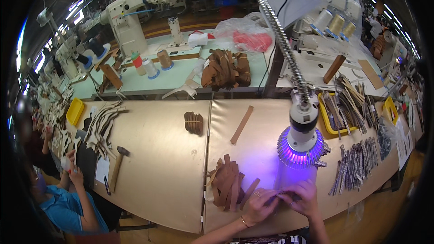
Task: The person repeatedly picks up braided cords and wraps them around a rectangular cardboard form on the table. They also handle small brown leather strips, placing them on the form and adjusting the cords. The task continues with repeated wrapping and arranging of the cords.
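Above the gold table (149, 140) in this busy workshop, I see a small piece (281, 193), mostly hidden, pinched narrowly between the fingertips of the left hand (262, 205) and right hand (304, 199), near the glowing lamp (300, 147), with brown strips (227, 185) heaped leftward, a hammer (118, 167) beyond.

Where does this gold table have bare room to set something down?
On the table, the widest bare patch lies between the hammer and the loose brown strips, nearer than the banded bundle. Another lies between the lone strip and lamp. It is crowded at right around the yellow tray and patterned strips, and at left by the pale pieces.
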A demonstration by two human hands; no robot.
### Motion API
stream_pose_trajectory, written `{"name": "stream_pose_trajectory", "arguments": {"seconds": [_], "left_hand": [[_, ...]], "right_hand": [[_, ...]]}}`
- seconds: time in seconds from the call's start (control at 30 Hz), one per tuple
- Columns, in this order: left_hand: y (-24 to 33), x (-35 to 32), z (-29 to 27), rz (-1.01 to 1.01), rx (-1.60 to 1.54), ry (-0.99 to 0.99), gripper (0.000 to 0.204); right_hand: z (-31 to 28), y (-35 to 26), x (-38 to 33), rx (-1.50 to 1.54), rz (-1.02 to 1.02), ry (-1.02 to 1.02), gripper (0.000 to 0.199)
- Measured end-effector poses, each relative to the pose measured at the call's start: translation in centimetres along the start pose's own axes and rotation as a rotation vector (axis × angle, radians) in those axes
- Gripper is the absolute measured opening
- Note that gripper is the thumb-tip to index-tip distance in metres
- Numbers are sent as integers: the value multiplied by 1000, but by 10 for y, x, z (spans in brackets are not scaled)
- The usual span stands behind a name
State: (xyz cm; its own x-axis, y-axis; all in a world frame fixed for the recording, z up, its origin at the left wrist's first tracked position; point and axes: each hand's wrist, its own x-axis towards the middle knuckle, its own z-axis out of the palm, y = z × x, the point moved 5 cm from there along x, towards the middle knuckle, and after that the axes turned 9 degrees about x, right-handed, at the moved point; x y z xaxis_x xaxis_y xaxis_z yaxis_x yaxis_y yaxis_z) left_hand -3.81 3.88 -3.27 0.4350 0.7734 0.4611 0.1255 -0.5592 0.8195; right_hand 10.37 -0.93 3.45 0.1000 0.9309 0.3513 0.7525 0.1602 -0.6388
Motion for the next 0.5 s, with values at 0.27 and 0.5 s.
{"name": "stream_pose_trajectory", "arguments": {"seconds": [0.27,0.5], "left_hand": [[-1,-3,1,50,16,33,28],[5,-1,1,92,14,14,31]], "right_hand": [[-1,6,-3,160,106,32,24],[-6,5,1,285,-42,23,20]]}}
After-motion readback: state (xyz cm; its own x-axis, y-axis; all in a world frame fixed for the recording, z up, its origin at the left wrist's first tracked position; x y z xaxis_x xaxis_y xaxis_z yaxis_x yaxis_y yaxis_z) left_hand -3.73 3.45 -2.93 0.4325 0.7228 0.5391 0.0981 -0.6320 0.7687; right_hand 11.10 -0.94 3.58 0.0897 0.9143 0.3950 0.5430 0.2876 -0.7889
